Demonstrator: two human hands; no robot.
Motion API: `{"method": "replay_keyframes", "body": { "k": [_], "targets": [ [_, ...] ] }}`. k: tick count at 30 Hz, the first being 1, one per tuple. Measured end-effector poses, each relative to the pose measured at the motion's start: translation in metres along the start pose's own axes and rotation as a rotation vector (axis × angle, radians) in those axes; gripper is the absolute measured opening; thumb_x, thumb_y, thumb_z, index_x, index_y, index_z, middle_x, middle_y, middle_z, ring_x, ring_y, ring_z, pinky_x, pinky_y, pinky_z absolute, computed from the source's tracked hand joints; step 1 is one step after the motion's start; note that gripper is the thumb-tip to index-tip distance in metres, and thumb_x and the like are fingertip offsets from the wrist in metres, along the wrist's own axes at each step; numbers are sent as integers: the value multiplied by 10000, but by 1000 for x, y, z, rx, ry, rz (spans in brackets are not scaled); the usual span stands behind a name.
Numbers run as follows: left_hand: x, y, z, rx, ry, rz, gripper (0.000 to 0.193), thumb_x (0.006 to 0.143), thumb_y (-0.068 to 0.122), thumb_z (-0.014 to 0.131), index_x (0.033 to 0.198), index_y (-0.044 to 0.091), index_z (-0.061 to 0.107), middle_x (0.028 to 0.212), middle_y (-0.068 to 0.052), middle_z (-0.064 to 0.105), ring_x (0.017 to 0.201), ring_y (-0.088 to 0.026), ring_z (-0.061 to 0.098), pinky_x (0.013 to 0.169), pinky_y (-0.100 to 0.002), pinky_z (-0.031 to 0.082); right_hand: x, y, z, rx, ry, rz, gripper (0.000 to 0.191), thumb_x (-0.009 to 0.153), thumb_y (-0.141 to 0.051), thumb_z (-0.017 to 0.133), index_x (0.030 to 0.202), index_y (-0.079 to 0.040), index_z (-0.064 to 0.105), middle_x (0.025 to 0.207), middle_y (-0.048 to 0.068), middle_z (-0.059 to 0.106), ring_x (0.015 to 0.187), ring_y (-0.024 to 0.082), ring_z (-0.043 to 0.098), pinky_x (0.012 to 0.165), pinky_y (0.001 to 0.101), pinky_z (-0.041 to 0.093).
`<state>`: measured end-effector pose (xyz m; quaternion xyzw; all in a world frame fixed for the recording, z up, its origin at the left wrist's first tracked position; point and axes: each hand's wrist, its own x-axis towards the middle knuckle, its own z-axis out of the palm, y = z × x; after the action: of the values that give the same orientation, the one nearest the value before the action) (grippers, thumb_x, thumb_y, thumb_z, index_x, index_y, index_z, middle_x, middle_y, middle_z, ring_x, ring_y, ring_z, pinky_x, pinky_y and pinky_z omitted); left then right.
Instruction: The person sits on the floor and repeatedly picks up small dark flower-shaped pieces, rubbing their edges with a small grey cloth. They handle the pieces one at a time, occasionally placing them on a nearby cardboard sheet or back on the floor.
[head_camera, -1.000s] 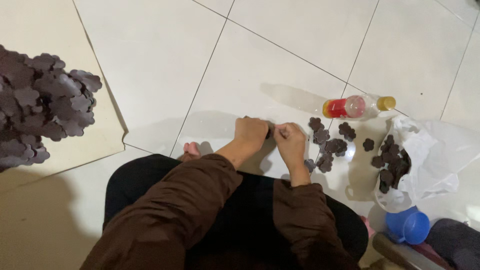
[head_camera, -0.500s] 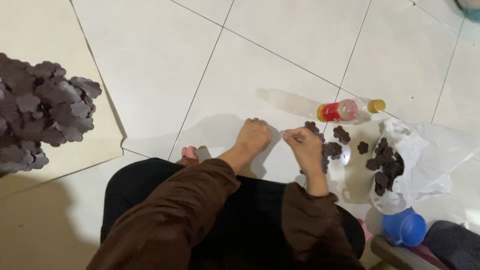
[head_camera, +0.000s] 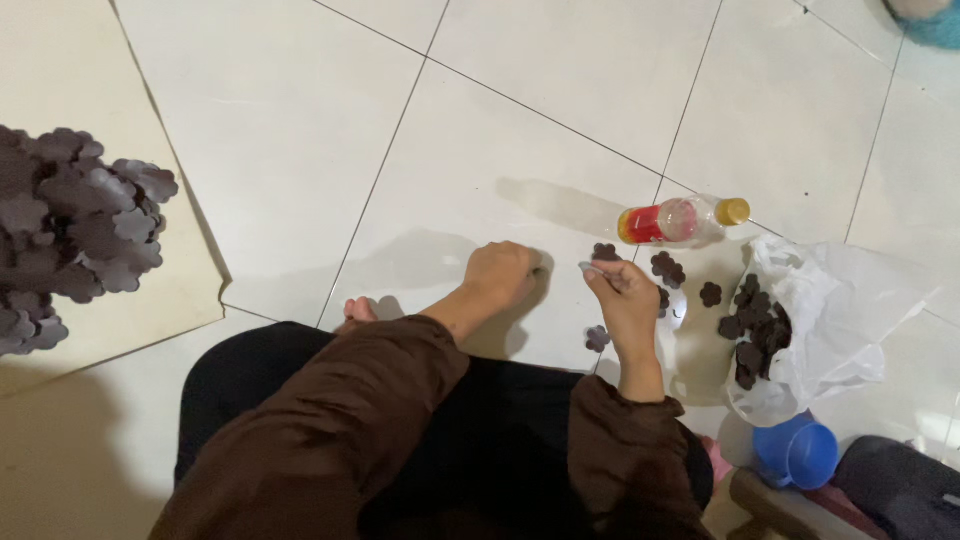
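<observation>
Near the frame's centre, the left hand (head_camera: 503, 275) rests curled, fingers together, on the white tiled floor (head_camera: 300, 150), while the right hand (head_camera: 625, 300), its grip pinched on a thin grey strip (head_camera: 592, 268), works beside the small dark flower-shaped cut-outs (head_camera: 668, 268), kept within easy reach.

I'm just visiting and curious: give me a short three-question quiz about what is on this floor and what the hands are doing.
1. True or false: the bottle stands upright.
2. Multiple choice: the plastic bag holds A) dark flower-shaped pieces, B) coins, C) red beads.
3. Fill in: the left hand rests on the floor as a closed ____, while the right hand pinches a small thin thing.

Key:
1. False; it lies on its side on the floor.
2. A; more flower pieces lie loose beside the bag.
3. Fist.
</observation>
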<state>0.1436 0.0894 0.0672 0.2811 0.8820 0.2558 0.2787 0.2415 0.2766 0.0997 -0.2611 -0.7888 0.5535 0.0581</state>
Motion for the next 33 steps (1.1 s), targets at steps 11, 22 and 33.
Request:
{"method": "replay_keyframes", "body": {
  "k": [11, 22, 33],
  "targets": [
    [-3, 12, 10, 157, -64, -22, 229, 955, 190, 617, 1144, 155, 743, 1130, -97, 757, 1014, -301, 729, 805, -410, 566, 7, 27, 37, -323, -52, -242, 151, 869, -63, 784, 1003, -4, 745, 933, 115, 749, 831, 166, 724, 743, 276, 584],
    [-26, 26, 5, 497, -579, -25, 484, 814, 283, 817, 1259, 122, 719, 1188, -29, 720, 1052, -256, 681, 799, -483, 547, -12, 25, 70, -575, -71, -454, 88, 862, -50, 762, 861, 11, 698, 879, 165, 687, 805, 332, 672, 714, 429, 540],
    [-30, 25, 8, 583, -527, 31, 609, 758, 216, 859, 1314, 87, 646, 1310, -49, 601, 1072, -255, 652, 814, -463, 559, -2, 15, 81, -591, -74, -571, 82, 847, -55, 742, 915, -21, 712, 925, 152, 682, 917, 354, 645, 821, 441, 513]
  ]
}}
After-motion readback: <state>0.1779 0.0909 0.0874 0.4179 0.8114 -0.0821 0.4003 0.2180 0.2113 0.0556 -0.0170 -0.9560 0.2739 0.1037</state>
